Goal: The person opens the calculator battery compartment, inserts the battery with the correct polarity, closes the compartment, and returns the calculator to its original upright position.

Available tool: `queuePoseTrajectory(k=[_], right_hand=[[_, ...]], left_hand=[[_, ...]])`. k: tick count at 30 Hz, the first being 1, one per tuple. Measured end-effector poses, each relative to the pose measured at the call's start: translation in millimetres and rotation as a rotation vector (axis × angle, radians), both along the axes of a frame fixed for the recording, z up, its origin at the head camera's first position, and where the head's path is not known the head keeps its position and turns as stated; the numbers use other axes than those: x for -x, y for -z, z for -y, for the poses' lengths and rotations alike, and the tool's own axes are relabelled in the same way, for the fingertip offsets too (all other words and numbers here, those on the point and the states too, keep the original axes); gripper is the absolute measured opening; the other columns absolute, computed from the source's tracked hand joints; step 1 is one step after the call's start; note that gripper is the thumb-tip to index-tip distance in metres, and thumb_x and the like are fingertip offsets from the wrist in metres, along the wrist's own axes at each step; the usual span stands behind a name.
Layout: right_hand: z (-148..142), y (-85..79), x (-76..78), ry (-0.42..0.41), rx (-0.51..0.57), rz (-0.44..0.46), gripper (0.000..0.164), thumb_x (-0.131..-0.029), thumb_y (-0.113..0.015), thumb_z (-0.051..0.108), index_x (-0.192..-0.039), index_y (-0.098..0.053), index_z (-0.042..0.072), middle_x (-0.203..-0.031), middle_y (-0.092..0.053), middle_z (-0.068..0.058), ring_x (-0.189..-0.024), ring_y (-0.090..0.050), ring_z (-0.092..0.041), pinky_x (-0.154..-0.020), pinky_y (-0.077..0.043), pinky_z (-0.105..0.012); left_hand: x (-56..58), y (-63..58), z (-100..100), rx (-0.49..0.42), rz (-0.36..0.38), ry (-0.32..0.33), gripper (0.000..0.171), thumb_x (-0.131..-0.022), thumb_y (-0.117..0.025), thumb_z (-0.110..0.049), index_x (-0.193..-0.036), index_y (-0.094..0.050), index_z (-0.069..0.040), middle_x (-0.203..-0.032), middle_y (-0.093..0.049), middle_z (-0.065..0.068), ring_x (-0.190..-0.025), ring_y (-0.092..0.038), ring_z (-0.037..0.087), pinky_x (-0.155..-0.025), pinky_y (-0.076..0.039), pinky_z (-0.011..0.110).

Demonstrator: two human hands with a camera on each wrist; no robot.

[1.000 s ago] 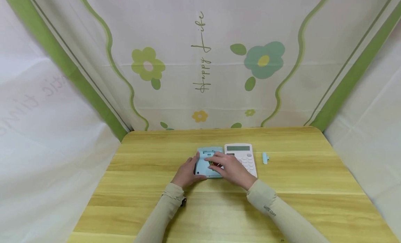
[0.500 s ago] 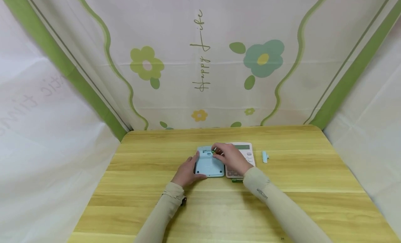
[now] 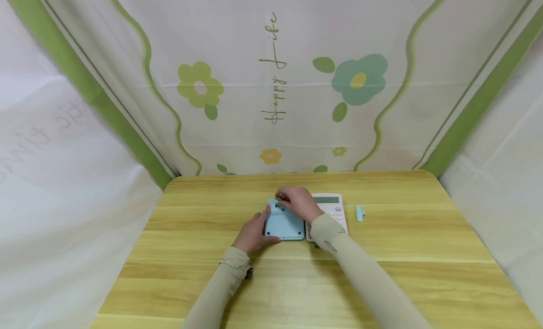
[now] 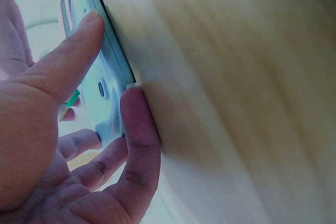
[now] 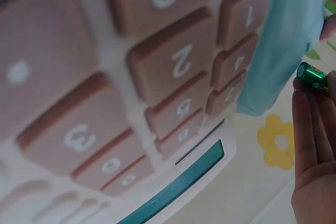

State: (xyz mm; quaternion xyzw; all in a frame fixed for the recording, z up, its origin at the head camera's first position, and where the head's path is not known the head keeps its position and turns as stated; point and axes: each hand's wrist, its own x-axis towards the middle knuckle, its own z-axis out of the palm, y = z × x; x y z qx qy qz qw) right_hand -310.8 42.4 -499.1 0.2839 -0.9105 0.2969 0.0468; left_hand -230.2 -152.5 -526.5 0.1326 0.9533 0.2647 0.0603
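A light blue calculator [image 3: 285,225] lies face down on the table, with a battery slot near its far end. My left hand [image 3: 251,234] grips its left side, thumb along the near edge and fingers at the side; the left wrist view shows fingertips against the blue casing [image 4: 102,51]. My right hand [image 3: 300,204] reaches over the far end and pinches a small green battery [image 5: 314,76] between thumb and fingers, close to the slot. The right hand hides part of the slot. Beside the blue calculator lies a pale pink calculator [image 3: 339,220], keys up, partly under the right forearm.
A small blue battery cover [image 3: 359,213] lies right of the pink calculator. A green battery-like piece [image 3: 316,245] shows at the pink calculator's near edge, mostly hidden by the sleeve. A floral curtain [image 3: 271,131] hangs behind the wooden table [image 3: 191,272].
My right hand has moved left and farther away, from over the blue calculator's middle to its far end, with the battery pinched. The left hand has stayed in place.
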Motion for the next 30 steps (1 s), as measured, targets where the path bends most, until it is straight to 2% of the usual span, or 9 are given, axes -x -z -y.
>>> queuePoseTrajectory(k=[8,16,19,25,30], right_hand=[[4.4,1.9,3.4,-0.006,-0.064,-0.026,0.014,-0.094,-0.078,0.013,-0.107,-0.077,0.014,-0.098,-0.079,-0.003,-0.092,-0.074,-0.018,-0.084,-0.06,-0.038],[6.4,3.2,4.9,-0.024,-0.13,-0.031,0.016,-0.094,-0.077,0.013,-0.11,-0.08,0.014,-0.102,-0.079,-0.002,-0.095,-0.074,-0.019,-0.087,-0.059,-0.038],[7.1,4.6,4.0,-0.056,-0.194,-0.071,0.015,-0.094,-0.077,0.014,-0.109,-0.081,0.015,-0.103,-0.079,-0.001,-0.095,-0.074,-0.019,-0.088,-0.059,-0.038],[5.8,6.0,0.3,-0.099,-0.252,-0.157,0.013,-0.094,-0.077,0.014,-0.107,-0.081,0.013,-0.1,-0.079,-0.001,-0.092,-0.074,-0.02,-0.086,-0.059,-0.038],[2.2,5.0,-1.9,-0.149,-0.317,-0.187,0.019,-0.096,-0.075,0.019,-0.114,-0.078,0.013,-0.101,-0.076,-0.003,-0.092,-0.073,-0.021,-0.085,-0.06,-0.038]], left_hand=[[-0.4,-0.7,-1.6,0.012,0.015,-0.009,0.104,-0.085,-0.085,-0.041,-0.164,-0.026,-0.007,-0.146,-0.052,0.028,-0.119,-0.062,0.038,-0.102,-0.052,0.05],[-0.5,-0.9,-2.0,0.028,-0.024,0.001,0.104,-0.085,-0.086,-0.038,-0.163,-0.028,-0.003,-0.138,-0.056,0.028,-0.108,-0.064,0.035,-0.096,-0.054,0.049],[-0.1,0.2,-1.9,0.032,-0.026,-0.001,0.104,-0.085,-0.086,-0.038,-0.163,-0.028,-0.004,-0.138,-0.056,0.027,-0.108,-0.063,0.034,-0.097,-0.054,0.049],[-0.5,0.0,-3.4,0.045,-0.044,0.014,0.104,-0.084,-0.087,-0.038,-0.162,-0.029,-0.001,-0.135,-0.058,0.028,-0.105,-0.065,0.034,-0.095,-0.055,0.049],[-1.4,-1.8,-4.0,0.045,-0.045,0.022,0.103,-0.085,-0.086,-0.037,-0.162,-0.029,0.001,-0.134,-0.058,0.029,-0.105,-0.065,0.035,-0.095,-0.055,0.049]])
